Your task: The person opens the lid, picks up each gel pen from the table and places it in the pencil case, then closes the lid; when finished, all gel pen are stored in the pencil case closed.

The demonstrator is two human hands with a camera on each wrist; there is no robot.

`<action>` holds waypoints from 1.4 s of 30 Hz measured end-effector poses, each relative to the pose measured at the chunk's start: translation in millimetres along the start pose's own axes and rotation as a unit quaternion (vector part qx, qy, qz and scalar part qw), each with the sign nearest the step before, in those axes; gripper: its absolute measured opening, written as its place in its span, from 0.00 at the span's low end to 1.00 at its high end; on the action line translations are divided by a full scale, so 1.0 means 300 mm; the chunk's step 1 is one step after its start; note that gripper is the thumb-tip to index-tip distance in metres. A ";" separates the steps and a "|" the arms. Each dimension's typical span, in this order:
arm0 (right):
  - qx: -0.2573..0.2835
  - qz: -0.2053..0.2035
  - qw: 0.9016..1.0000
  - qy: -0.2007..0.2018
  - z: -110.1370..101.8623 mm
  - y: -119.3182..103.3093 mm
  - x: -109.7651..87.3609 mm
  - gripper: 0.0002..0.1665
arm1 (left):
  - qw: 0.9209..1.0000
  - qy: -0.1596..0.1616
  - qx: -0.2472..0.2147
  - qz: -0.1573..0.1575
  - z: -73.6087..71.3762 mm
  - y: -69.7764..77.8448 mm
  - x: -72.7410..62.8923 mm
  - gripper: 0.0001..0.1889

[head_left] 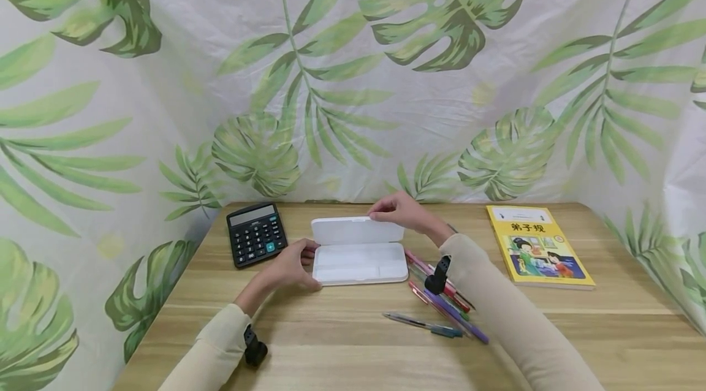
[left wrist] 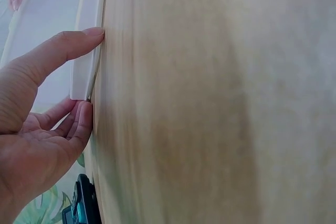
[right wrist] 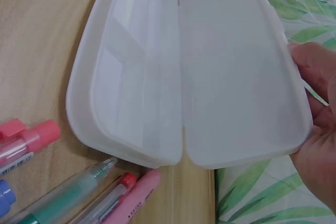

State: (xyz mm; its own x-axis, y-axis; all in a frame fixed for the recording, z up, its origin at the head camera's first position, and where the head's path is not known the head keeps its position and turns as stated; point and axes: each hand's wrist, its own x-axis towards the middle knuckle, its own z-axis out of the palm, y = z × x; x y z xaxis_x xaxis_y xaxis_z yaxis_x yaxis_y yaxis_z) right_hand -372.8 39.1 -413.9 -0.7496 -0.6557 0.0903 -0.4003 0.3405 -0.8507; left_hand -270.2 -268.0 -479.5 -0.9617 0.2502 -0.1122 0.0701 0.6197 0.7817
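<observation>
A white plastic pencil case (head_left: 361,263) lies on the table with its lid (head_left: 342,230) raised at the back. Inside, its divided tray (right wrist: 142,77) holds nothing. My left hand (head_left: 289,265) grips the case's left end, thumb at the front side and fingers round the back corner. At the lid's upper edge, toward the right, my right hand (head_left: 405,212) pinches it between thumb and fingers. Several pens lie right of the case, partly under my right forearm, among them a purple pen (head_left: 460,314) and a clear pen with a dark grip (head_left: 421,323).
A black calculator (head_left: 256,235) sits just left of the case, close to my left hand. Farther right is a yellow picture-covered book (head_left: 540,247). Behind the wooden table (head_left: 331,342) hangs a leaf-patterned cloth (head_left: 331,72).
</observation>
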 end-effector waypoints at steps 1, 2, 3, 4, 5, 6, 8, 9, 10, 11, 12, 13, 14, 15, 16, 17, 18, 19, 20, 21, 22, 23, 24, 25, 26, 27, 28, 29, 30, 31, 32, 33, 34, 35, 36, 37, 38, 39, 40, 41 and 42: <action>0.007 -0.004 1.000 0.006 0.004 0.003 0.001 0.10 | 1.000 0.000 -0.001 -0.001 -0.001 0.000 -0.001 0.47; 0.010 -0.010 1.000 0.011 0.008 0.006 0.002 0.09 | 1.000 -0.001 -0.001 -0.001 -0.001 0.000 -0.002 0.47; 0.014 -0.015 1.000 0.016 0.011 0.008 0.002 0.09 | 1.000 -0.003 0.002 0.002 -0.003 0.000 -0.003 0.47; 0.018 -0.018 0.999 0.020 0.014 0.008 0.002 0.08 | 1.000 -0.002 0.000 0.000 -0.004 0.000 -0.004 0.47; 0.022 -0.021 0.999 0.022 0.016 0.008 0.002 0.08 | 1.000 -0.003 0.000 0.001 -0.005 0.001 -0.006 0.47; 0.026 -0.025 0.999 0.024 0.018 0.008 0.001 0.08 | 1.000 -0.004 0.002 0.006 -0.005 0.001 -0.007 0.47; 0.030 -0.030 0.999 0.026 0.020 0.009 0.001 0.08 | 1.000 -0.003 0.002 0.008 -0.007 0.000 -0.009 0.47; 0.032 -0.031 0.999 0.026 0.021 0.009 0.001 0.08 | 1.000 -0.002 0.002 0.009 -0.009 -0.001 -0.010 0.47; 0.031 -0.033 0.999 0.028 0.022 0.008 0.001 0.08 | 1.000 0.000 -0.001 0.009 -0.009 -0.001 -0.011 0.47; 0.030 -0.034 0.999 0.029 0.023 0.008 0.002 0.08 | 1.000 0.001 -0.002 0.009 -0.011 -0.001 -0.012 0.47; 0.028 -0.035 0.998 0.032 0.023 0.009 0.003 0.08 | 1.000 0.002 -0.002 0.009 -0.011 -0.002 -0.013 0.47; 0.027 -0.037 0.998 0.035 0.024 0.009 0.004 0.08 | 1.000 0.003 -0.005 0.005 -0.013 -0.002 -0.013 0.47; 0.027 -0.037 0.998 0.038 0.024 0.008 0.006 0.08 | 1.000 0.004 -0.005 0.006 -0.013 -0.002 -0.014 0.47; 0.027 -0.039 0.998 0.041 0.025 0.009 0.007 0.08 | 1.000 0.004 -0.007 0.005 -0.014 -0.003 -0.015 0.47; 0.026 -0.040 0.998 0.045 0.025 0.010 0.009 0.07 | 1.000 0.006 -0.008 0.006 -0.014 -0.004 -0.015 0.47; 0.024 -0.042 0.998 0.049 0.025 0.011 0.009 0.08 | 1.000 0.007 -0.009 0.005 -0.014 -0.005 -0.015 0.47; 0.022 -0.043 0.997 0.054 0.025 0.012 0.010 0.08 | 1.000 0.008 -0.009 0.006 -0.014 -0.006 -0.014 0.46; 0.020 -0.044 0.997 0.059 0.025 0.014 0.011 0.08 | 1.000 0.008 -0.010 0.008 -0.014 -0.007 -0.013 0.46; 0.017 -0.044 0.997 0.066 0.025 0.015 0.011 0.08 | 1.000 0.008 -0.009 0.010 -0.013 -0.007 -0.013 0.46; 0.014 -0.045 0.996 0.072 0.024 0.017 0.012 0.08 | 1.000 0.008 -0.008 0.016 -0.013 -0.008 -0.013 0.46; 0.011 -0.045 0.996 0.079 0.023 0.020 0.013 0.08 | 1.000 0.007 -0.008 0.020 -0.012 -0.007 -0.012 0.46; 0.007 -0.044 0.995 0.085 0.023 0.022 0.014 0.08 | 1.000 0.006 -0.009 0.025 -0.011 -0.006 -0.012 0.46; 0.007 -0.042 0.995 0.090 0.022 0.026 0.015 0.08 | 0.999 0.005 -0.010 0.031 -0.009 -0.005 -0.012 0.46; 0.003 -0.042 0.995 0.096 0.022 0.031 0.017 0.08 | 0.999 0.005 -0.011 0.037 -0.008 -0.004 -0.012 0.46; 0.001 -0.041 0.994 0.100 0.021 0.035 0.018 0.08 | 0.999 0.003 -0.012 0.043 -0.007 -0.003 -0.012 0.46; -0.002 -0.039 0.994 0.103 0.020 0.040 0.020 0.08 | 0.999 0.002 -0.012 0.047 -0.006 -0.002 -0.013 0.45; -0.005 -0.037 0.994 0.105 0.020 0.046 0.023 0.08 | 0.999 0.002 -0.014 0.048 -0.004 -0.001 -0.013 0.46; -0.007 -0.035 0.994 0.108 0.019 0.052 0.024 0.08 | 0.999 0.002 -0.013 0.049 -0.003 0.000 -0.014 0.46; -0.008 -0.032 0.993 0.111 0.019 0.057 0.026 0.08 | 0.999 0.001 -0.010 0.050 -0.002 0.002 -0.014 0.46; -0.009 -0.028 0.993 0.113 0.018 0.063 0.028 0.08 | 0.999 0.000 -0.008 0.050 -0.002 0.004 -0.014 0.46; -0.009 -0.024 0.993 0.115 0.018 0.068 0.029 0.08 | 0.999 -0.002 -0.006 0.050 -0.001 0.005 -0.015 0.46; -0.008 -0.020 0.993 0.118 0.017 0.075 0.030 0.08 | 0.999 -0.002 -0.003 0.048 0.000 0.007 -0.015 0.46; -0.009 -0.018 0.992 0.121 0.017 0.080 0.031 0.09 | 0.999 -0.003 -0.002 0.049 0.001 0.008 -0.014 0.46; -0.010 -0.015 0.992 0.124 0.016 0.084 0.032 0.09 | 0.999 -0.004 -0.001 0.049 0.001 0.009 -0.014 0.45; -0.010 -0.012 0.992 0.126 0.016 0.088 0.032 0.09 | 0.999 -0.005 -0.001 0.049 0.002 0.010 -0.013 0.45; -0.011 -0.010 0.992 0.128 0.015 0.092 0.032 0.09 | 0.999 -0.006 -0.001 0.051 0.003 0.010 -0.013 0.45; -0.013 -0.010 0.991 0.130 0.015 0.095 0.032 0.09 | 0.999 -0.007 -0.002 0.053 0.005 0.011 -0.012 0.45; -0.014 -0.012 0.991 0.132 0.015 0.099 0.032 0.09 | 0.998 -0.008 -0.004 0.054 0.006 0.012 -0.011 0.45; -0.014 -0.014 0.991 0.134 0.014 0.103 0.031 0.09 | 0.998 -0.010 -0.006 0.057 0.007 0.012 -0.010 0.45; -0.011 -0.014 0.990 0.137 0.014 0.107 0.031 0.09 | 0.998 -0.011 -0.006 0.059 0.008 0.013 -0.009 0.45; -0.008 -0.014 0.990 0.137 0.014 0.095 0.024 0.10 | 0.998 -0.012 -0.005 0.062 0.010 0.012 -0.007 0.45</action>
State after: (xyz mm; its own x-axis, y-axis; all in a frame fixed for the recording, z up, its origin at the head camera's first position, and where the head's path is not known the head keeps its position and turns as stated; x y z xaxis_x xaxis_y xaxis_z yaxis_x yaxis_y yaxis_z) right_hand -387.5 41.3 -439.7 -0.8520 -0.4584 0.2528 -0.4298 0.3368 -0.8377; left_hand -267.1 -264.2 -478.2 -0.9390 0.3427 -0.0282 0.1857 0.5745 0.7971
